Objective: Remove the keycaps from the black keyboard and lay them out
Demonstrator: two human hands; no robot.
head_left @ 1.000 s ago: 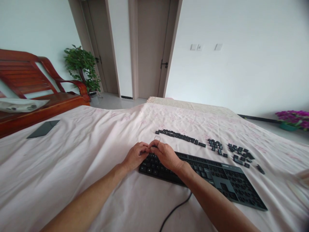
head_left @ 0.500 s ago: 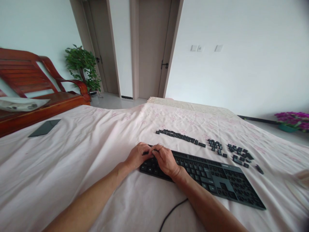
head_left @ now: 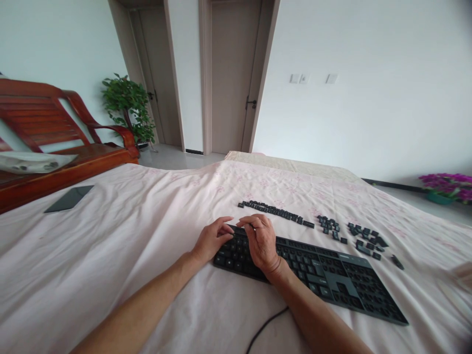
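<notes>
A black keyboard (head_left: 332, 278) lies slantwise on the pink bedspread, with keys on its left and middle and bare key slots on its right end and along its back row. At its left end is my left hand (head_left: 214, 238), its thumb and fingers apart with nothing seen between them. My right hand (head_left: 262, 241) is over the left part of the keyboard, fingers bent and drawn together near its back edge. Whatever those fingers hold is too small or hidden to make out. Behind the keyboard lie loose black keycaps (head_left: 275, 210) in a long row.
More keycaps (head_left: 328, 225) lie in clusters to the right. A black cable (head_left: 265, 323) runs toward me. A dark flat tablet or phone (head_left: 70, 198) rests at the left. Beyond the bed stand a wooden bench (head_left: 73, 142), a green plant (head_left: 129, 105) and purple flowers (head_left: 448, 184).
My hands have moved apart; the right one shifted slightly to the right and the left fingers opened. A thin wire loop seen at the right fingers earlier no longer shows clearly.
</notes>
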